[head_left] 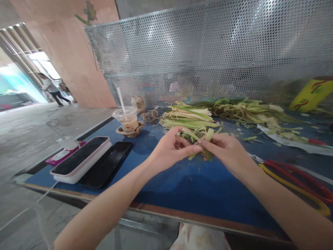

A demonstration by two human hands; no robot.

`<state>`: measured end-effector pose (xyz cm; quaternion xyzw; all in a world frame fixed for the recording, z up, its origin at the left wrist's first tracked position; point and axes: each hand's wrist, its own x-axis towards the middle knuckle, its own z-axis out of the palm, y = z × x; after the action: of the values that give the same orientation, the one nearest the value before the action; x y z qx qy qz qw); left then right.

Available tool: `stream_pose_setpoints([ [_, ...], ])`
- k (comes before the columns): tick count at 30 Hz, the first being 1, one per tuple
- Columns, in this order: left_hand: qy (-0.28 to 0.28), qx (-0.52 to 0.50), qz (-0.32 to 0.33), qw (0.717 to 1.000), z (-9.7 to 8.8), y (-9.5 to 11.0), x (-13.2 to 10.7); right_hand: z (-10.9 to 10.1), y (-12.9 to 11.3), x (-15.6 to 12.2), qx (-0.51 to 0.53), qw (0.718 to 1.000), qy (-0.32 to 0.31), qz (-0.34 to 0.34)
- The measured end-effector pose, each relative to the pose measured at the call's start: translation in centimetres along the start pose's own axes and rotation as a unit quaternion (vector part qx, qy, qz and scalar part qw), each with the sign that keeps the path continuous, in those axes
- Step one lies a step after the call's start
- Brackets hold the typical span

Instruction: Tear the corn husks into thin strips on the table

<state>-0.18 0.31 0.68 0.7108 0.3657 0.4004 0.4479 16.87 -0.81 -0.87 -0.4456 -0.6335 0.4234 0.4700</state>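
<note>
My left hand point(174, 147) and my right hand point(225, 148) meet over the blue table, and both pinch a small bunch of folded pale green leaf strips point(209, 134). Fingertips and thumbs hide part of the bunch. Thin green sprigs point(194, 134) show just behind my fingers; whether they belong to the bunch I cannot tell. Beyond my hands lies a stack of pale green leaf strips cut to similar lengths point(187, 121). A heap of longer, untrimmed leaves point(241, 109) spreads to its right.
Scissors with red and yellow handles point(291, 173) lie by my right forearm. On the left are a black phone point(108, 165), a pink-edged device point(82, 156), an iced drink point(127, 121) and coiled twine point(151, 117). A perforated metal panel point(195, 52) stands behind; a person walks far left.
</note>
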Motion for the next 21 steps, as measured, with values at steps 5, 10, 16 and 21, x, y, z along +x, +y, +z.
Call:
stream_pose_setpoints([
  [5, -0.003, 0.024, -0.015, 1.000, 0.0, -0.3, -0.1, -0.1, 0.1, 0.1, 0.012, 0.999, -0.033, 0.000],
  [10, 0.008, 0.034, -0.011, 0.999, -0.2, -0.4, -0.2, -0.3, 0.5, 0.2, -0.003, 1.000, 0.017, 0.006],
  [16, -0.024, -0.015, -0.053, 0.998, 0.0, -0.8, -0.2, -0.2, 0.3, 0.1, 0.000, 1.000, 0.015, 0.001],
  [21, -0.041, -0.067, -0.015, 0.997, 1.2, -1.3, 0.2, 0.2, 0.1, -0.1, -0.014, 1.000, -0.012, 0.008],
])
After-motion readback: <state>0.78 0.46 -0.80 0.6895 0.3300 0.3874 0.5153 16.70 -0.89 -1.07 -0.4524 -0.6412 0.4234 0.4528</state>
